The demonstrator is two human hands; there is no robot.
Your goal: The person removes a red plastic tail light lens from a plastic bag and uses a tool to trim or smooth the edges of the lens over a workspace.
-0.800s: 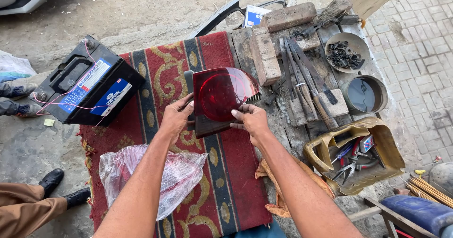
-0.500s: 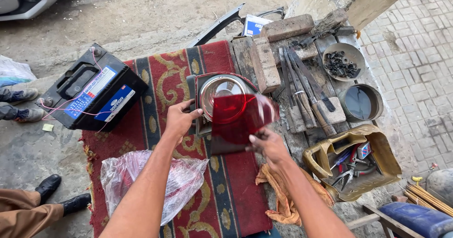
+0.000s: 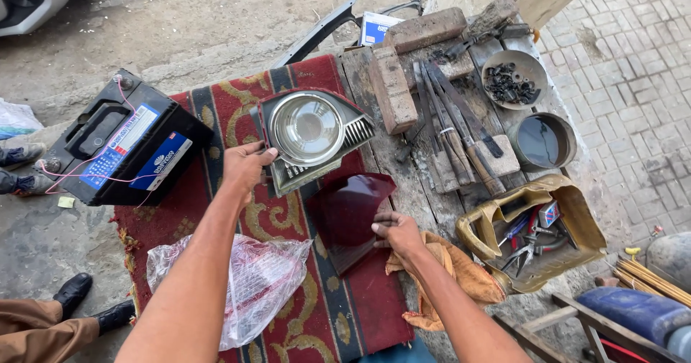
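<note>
With the left hand (image 3: 245, 167) gripping the lamp housing (image 3: 311, 136) and the right hand (image 3: 394, 232) pinching the red lens (image 3: 349, 215), best keep the housing steady and the lens level.

Both bare forearms reach forward from the lower edge of the head view, the left hand (image 3: 245, 167) stretched farther out with its fingers curled in a grip, the right hand (image 3: 396, 231) drawn closer in, knuckles up and fingers bent in a pinch.
</note>
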